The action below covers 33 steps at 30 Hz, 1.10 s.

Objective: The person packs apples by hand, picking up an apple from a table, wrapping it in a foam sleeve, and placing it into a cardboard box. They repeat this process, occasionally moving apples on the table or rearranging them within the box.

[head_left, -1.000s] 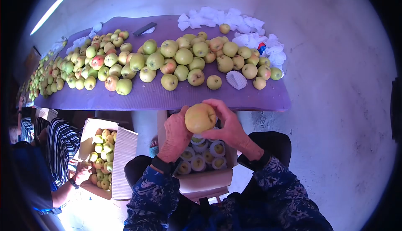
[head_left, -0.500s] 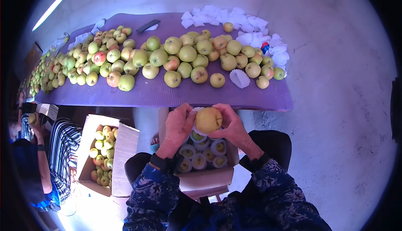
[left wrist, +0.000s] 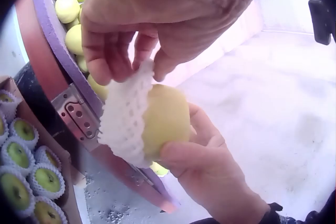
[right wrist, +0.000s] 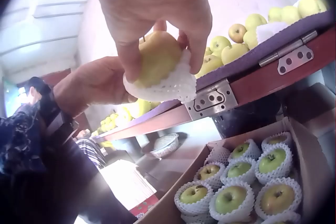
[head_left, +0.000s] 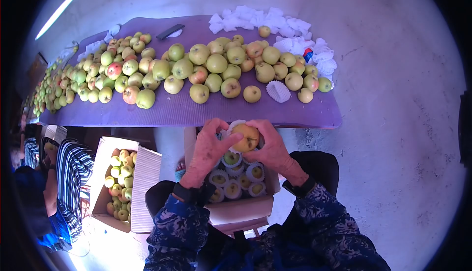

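A yellow apple [head_left: 247, 139] is held between both hands, low in front of the table edge. Around one side of it sits a white foam net sleeve [left wrist: 128, 121]; the rest of the apple is bare. My left hand [head_left: 209, 148] pinches the sleeve's rim with thumb and fingertips, as the left wrist view shows. My right hand [head_left: 275, 153] grips the bare side of the apple, thumb and fingers spread round it. Below both hands stands a cardboard box [right wrist: 310, 155] of apples in foam nets [right wrist: 231, 200].
A purple-covered table [head_left: 162, 117] carries a long heap of apples [head_left: 196, 64]. One loose foam net [head_left: 279, 91] lies near its front, more foam nets [head_left: 260, 21] at the back. To the left, another person sits by a carton of bare apples [head_left: 120, 182].
The apple, bare a second ago, has turned and shifted slightly right, and the foam sleeve now wraps its far side. The person at left has lifted a hand out of the carton.
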Available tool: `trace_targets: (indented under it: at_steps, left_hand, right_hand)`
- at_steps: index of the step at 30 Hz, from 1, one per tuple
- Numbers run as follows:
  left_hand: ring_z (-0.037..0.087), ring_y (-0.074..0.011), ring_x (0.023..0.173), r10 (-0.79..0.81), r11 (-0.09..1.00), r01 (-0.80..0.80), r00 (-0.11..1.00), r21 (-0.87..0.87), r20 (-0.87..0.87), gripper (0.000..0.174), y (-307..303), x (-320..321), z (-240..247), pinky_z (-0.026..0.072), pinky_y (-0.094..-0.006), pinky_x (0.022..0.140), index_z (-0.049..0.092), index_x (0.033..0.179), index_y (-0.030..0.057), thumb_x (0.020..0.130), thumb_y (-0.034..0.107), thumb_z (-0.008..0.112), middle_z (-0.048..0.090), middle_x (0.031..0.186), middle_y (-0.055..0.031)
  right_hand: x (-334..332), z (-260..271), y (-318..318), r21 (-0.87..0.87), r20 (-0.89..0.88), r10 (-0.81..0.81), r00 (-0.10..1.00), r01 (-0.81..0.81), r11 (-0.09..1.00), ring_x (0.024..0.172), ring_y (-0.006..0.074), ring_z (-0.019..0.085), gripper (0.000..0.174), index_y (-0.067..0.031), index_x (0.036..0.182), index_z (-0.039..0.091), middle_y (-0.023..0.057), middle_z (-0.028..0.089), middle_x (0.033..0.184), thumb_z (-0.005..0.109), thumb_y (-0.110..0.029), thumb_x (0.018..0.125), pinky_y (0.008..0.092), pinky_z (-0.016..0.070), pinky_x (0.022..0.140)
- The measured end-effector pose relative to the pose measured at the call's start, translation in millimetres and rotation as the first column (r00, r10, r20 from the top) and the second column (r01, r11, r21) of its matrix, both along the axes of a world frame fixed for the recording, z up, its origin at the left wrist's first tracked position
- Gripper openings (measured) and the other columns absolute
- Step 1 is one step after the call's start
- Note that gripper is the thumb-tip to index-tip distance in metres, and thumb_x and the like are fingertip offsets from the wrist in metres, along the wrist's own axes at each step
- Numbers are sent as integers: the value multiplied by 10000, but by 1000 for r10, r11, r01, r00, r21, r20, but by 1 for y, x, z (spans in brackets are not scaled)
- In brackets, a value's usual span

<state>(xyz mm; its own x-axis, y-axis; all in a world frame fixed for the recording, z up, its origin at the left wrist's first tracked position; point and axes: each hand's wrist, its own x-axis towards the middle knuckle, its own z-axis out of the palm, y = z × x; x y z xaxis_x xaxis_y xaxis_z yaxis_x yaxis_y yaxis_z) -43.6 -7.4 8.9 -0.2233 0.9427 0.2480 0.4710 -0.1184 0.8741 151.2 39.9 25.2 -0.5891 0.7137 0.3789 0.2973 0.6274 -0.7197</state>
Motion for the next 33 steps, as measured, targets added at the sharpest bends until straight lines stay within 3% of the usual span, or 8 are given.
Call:
trace_targets:
  at_steps: [2, 5, 9, 12, 17, 23, 27, 33]
  left_hand:
    - [594, -233, 822, -35, 972, 48, 997, -229, 62, 546, -3, 2, 17, 482, -353, 717, 564, 1051, 31, 695, 347, 830, 603, 928, -139]
    - [592, -212, 880, -76, 985, 97, 987, -143, 144, 690, 2, -2, 2, 490, -342, 766, 503, 1180, 8, 676, 333, 845, 597, 978, -141]
    - [592, -207, 959, -142, 957, 227, 910, -183, 389, 749, -2, -7, 12, 492, -323, 823, 454, 1292, 6, 694, 257, 828, 599, 1043, -122]
    - [570, -199, 1044, -145, 952, 271, 812, -145, 566, 774, -4, -8, 16, 474, -324, 879, 425, 1346, 11, 706, 226, 804, 589, 1109, -113]
    - [536, -213, 1123, -170, 965, 259, 732, -39, 660, 741, -6, -9, 20, 460, -339, 932, 427, 1349, 15, 727, 225, 771, 547, 1204, -128]
    - [586, -153, 952, -176, 959, 282, 666, -26, 725, 716, -7, -7, 17, 493, -240, 703, 445, 1343, 7, 739, 236, 755, 591, 1127, -99]
    - [596, -140, 945, -164, 945, 318, 658, -74, 735, 728, -6, -9, 14, 501, -233, 694, 434, 1348, 24, 740, 257, 758, 585, 1135, -90]
    - [577, -77, 796, -116, 965, 233, 789, -119, 604, 656, -7, -4, 16, 430, -173, 542, 491, 1304, 29, 737, 244, 741, 608, 1035, -50]
  right_hand:
    - [-2, 0, 2, 63, 25, 27, 999, -28, 998, 1124, 308, 524, 761, -80, 1253, 494, 128, 502, 1185, 818, -63, 564, 364, 432, 979]
    - [-5, 6, 4, 71, 59, 95, 994, -100, 993, 1141, 307, 515, 778, -77, 1258, 493, 128, 498, 1196, 825, -61, 556, 360, 421, 995]
    - [-6, 12, 2, 79, 14, 151, 989, -151, 985, 1173, 277, 498, 758, -78, 1276, 486, 110, 494, 1226, 823, -47, 598, 375, 405, 1018]
    - [-1, 10, 0, -335, -232, 100, 968, -176, 926, 1199, 235, 490, 742, -65, 1321, 447, 118, 457, 1306, 820, -85, 680, 385, 448, 980]
    - [8, -3, 13, -580, -410, 51, 911, -304, 756, 1115, 167, 549, 510, -24, 1305, 477, 84, 566, 1202, 701, -118, 857, 321, 478, 935]
    - [5, -7, 7, -687, -483, -90, 871, -313, 655, 1035, 137, 599, 317, -2, 1241, 545, 75, 617, 1157, 583, -117, 947, 297, 497, 908]
    - [3, -15, 3, -711, -488, -124, 864, -311, 630, 1030, 131, 606, 283, -3, 1218, 568, 75, 625, 1149, 571, -94, 949, 284, 511, 887]
    - [1, -20, 2, -567, -408, -147, 901, -123, 815, 902, 93, 618, 239, 7, 1145, 611, 46, 662, 1005, 603, -64, 917, 249, 514, 802]
